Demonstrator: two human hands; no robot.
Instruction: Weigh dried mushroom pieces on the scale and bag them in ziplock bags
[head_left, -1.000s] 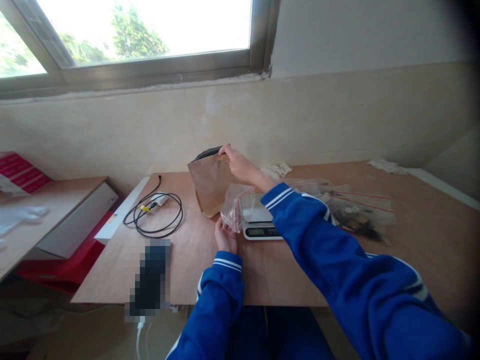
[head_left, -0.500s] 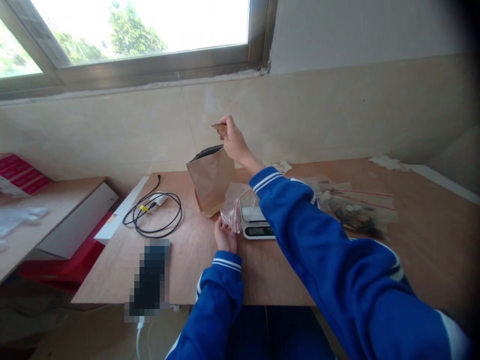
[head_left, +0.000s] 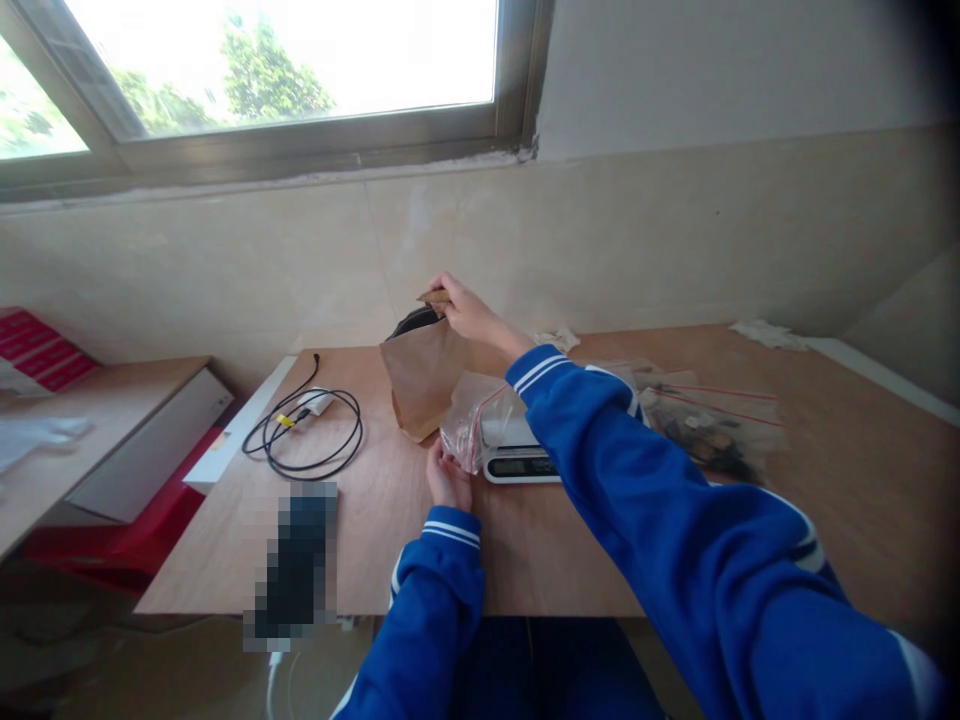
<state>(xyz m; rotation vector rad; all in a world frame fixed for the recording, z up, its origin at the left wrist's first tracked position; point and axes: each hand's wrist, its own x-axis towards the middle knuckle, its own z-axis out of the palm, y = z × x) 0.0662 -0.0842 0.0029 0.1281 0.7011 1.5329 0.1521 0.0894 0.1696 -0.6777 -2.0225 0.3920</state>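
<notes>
My right hand [head_left: 463,308] is closed on a small brown flat piece [head_left: 433,297], whose exact kind I cannot make out. It is at the mouth of an upright brown paper bag [head_left: 424,375] with a dark inside. Lower down, my left hand [head_left: 448,478] grips the edge of a clear zip bag [head_left: 459,425] with a red seal line. That bag leans between the paper bag and a white digital scale [head_left: 521,466]. My right sleeve hides part of the scale.
Right of the scale lie clear zip bags [head_left: 705,425] with dark contents. On the left are a coiled black cable [head_left: 304,465] and a blurred-out phone-like object [head_left: 296,560]. A crumpled white tissue [head_left: 769,335] lies at the table's back edge.
My right hand has come down with the brown piece, from above the paper bag to its mouth. My left hand stays on the clear zip bag.
</notes>
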